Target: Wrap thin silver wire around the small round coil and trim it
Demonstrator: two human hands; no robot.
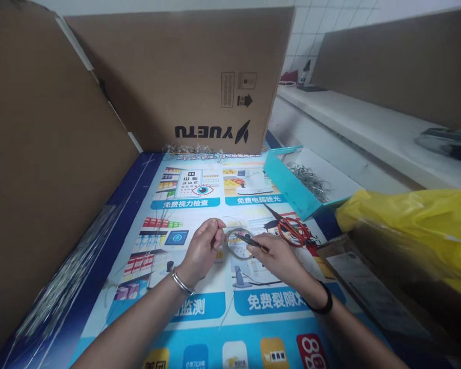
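My left hand is closed in a pinch on the edge of a thin wire ring, held just above the printed poster. A silver bangle sits on that wrist. My right hand grips a small dark pointed tool whose tip lies across the ring. A black band is on the right wrist. Both hands meet over the middle of the poster. Red-handled scissors lie just beyond my right hand.
A teal box with several wire pieces stands at the right. A yellow plastic bag lies further right over a brown package. Cardboard panels wall the back and left. Wire strands lie along the left edge.
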